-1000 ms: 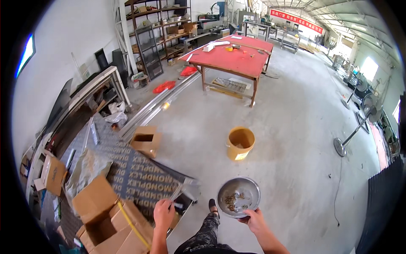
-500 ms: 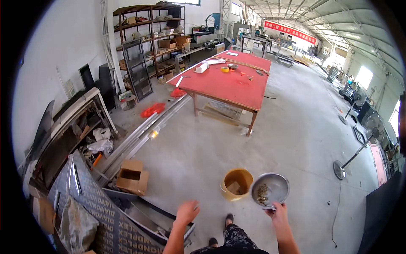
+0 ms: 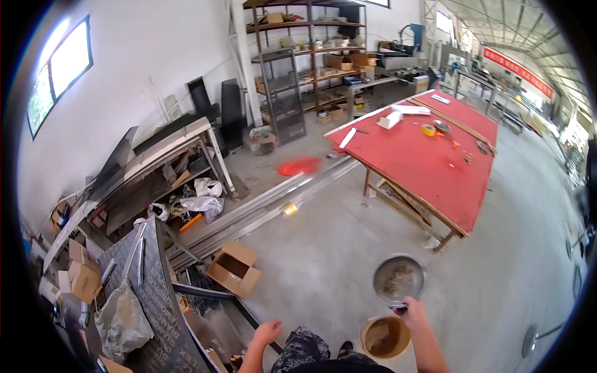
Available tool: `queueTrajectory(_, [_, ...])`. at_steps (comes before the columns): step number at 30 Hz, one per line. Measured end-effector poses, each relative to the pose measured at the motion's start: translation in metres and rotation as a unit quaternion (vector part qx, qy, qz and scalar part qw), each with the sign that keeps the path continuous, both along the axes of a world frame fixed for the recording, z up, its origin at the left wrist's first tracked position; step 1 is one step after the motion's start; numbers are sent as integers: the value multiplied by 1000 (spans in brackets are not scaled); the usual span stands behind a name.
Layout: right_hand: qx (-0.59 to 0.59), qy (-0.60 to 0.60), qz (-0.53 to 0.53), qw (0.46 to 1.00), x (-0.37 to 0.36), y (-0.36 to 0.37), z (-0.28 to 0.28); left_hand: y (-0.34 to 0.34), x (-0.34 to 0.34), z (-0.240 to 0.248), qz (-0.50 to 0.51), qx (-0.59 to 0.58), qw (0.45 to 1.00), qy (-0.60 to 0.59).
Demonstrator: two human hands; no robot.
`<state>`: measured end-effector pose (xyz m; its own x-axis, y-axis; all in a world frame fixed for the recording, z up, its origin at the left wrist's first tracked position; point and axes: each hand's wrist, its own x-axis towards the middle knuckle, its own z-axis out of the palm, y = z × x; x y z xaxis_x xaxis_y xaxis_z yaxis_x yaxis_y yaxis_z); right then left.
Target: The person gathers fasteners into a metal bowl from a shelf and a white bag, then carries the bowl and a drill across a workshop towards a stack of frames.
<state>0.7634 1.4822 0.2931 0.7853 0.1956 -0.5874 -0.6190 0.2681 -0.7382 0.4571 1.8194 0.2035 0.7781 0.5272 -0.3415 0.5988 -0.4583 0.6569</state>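
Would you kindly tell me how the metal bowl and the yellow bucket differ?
The metal bowl is grey and shallow; the yellow bucket is deeper. The metal bowl is held up in the right hand, while the yellow bucket stands on the floor. Both are round and open-topped.

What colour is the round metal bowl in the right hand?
Silver-grey round metal bowl, seen best in the head view.

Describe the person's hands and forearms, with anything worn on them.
The left hand and right hand wear no gloves. The left forearm and right forearm show no sleeve, watch or band. Any ring would be too small to tell.
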Motion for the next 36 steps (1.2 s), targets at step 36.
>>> queueTrajectory(36, [-58, -255, -55, 964, 823, 706, 72, 642, 735, 52, 34, 0, 999, 13])
